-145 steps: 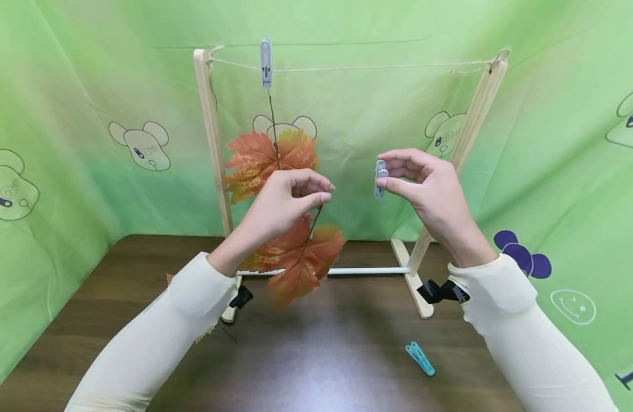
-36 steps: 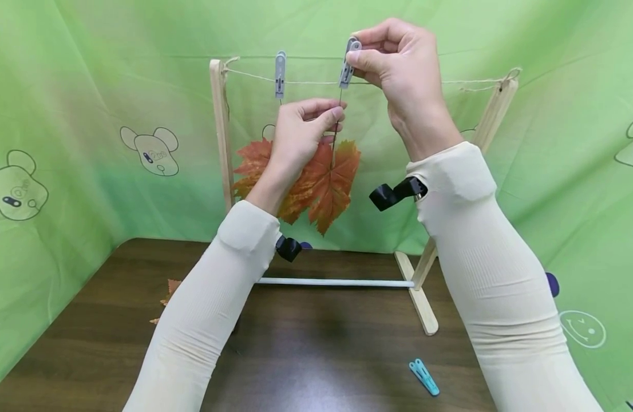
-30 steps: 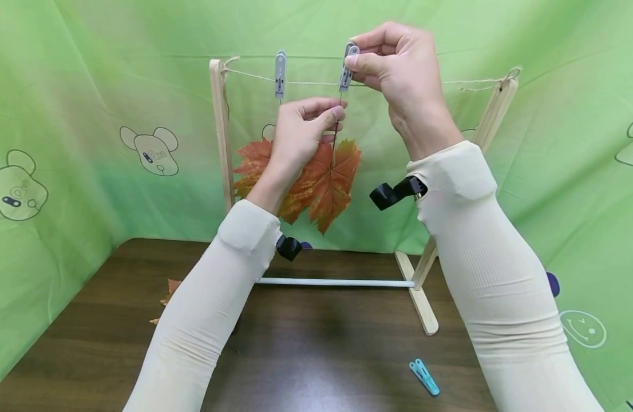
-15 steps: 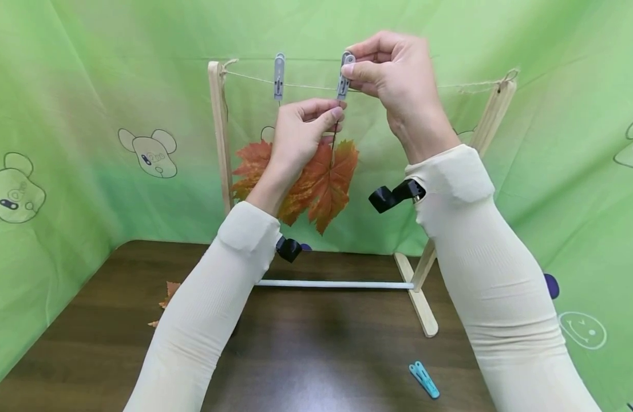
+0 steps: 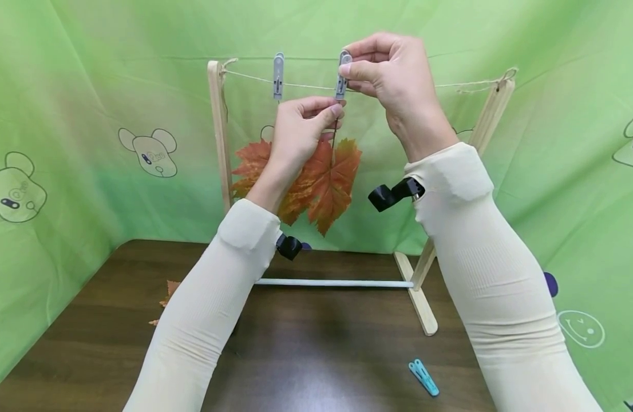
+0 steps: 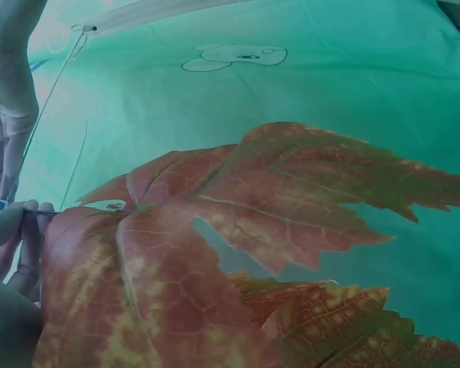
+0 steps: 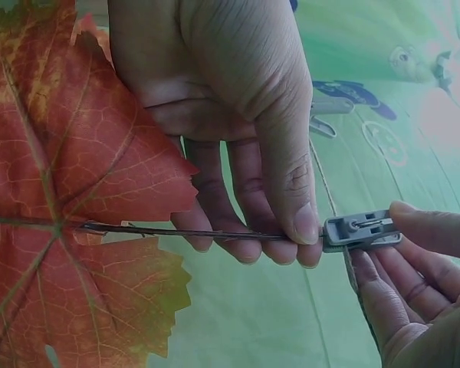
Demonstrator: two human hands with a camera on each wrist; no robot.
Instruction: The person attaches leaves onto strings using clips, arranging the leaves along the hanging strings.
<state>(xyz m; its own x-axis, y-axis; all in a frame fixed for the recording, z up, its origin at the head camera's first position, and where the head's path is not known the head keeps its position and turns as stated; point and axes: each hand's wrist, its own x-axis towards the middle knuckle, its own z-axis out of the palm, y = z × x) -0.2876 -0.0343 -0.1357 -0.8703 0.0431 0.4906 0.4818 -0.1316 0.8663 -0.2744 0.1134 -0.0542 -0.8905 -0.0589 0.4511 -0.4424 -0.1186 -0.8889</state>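
My left hand (image 5: 298, 129) pinches the dark stem (image 7: 176, 231) of an orange-red maple leaf (image 5: 331, 177), which hangs below the fingers. Just above, my right hand (image 5: 401, 83) holds a grey clothespin (image 5: 340, 86) by its upper ends between thumb and fingers. Its lower end sits at the twine line (image 5: 306, 86) and the top of the stem, right at the left fingertips. To the left, another grey clothespin (image 5: 277, 77) is clipped on the twine with a second maple leaf (image 5: 250, 166) beneath, partly hidden by my left hand and the nearer leaf.
Two wooden posts (image 5: 220, 137) carry the twine, joined low down by a white rod (image 5: 337, 283). A teal clothespin (image 5: 423, 377) lies on the brown table (image 5: 316, 343) at front right. More leaf tips (image 5: 168, 290) show beside the left sleeve. A green printed cloth (image 5: 141, 97) hangs behind.
Both hands have risen to the twine, the left lifting the leaf by its stem, the right bringing the grey clothespin. Over the last second the clothespin has come down slightly onto the twine and stem.
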